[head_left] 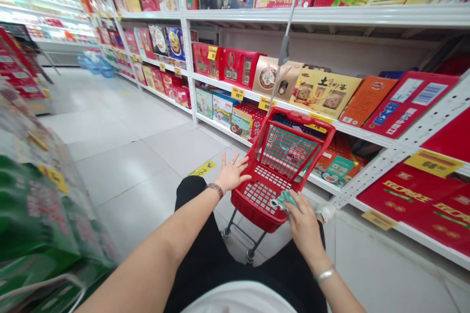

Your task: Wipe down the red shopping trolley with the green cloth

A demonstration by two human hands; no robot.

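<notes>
A small red plastic shopping cart (253, 195) on a grey metal frame with casters stands between my knees. A thin pole with a dark grey clip rises behind its back. My left hand (233, 174), fingers spread, is at the left rim of the basket, and I cannot tell whether it touches. In my right hand (303, 217) is a crumpled green cloth (285, 200) with a white edge, held over the front right rim. The basket floor and the back grid show with nothing lying in them.
White metal shelves (330, 15) of boxed goods run along the right and back, with yellow price tags. Green packages (44, 234) stand close on the left. A yellow floor sticker (201, 169) lies on the pale tiles beside my left knee.
</notes>
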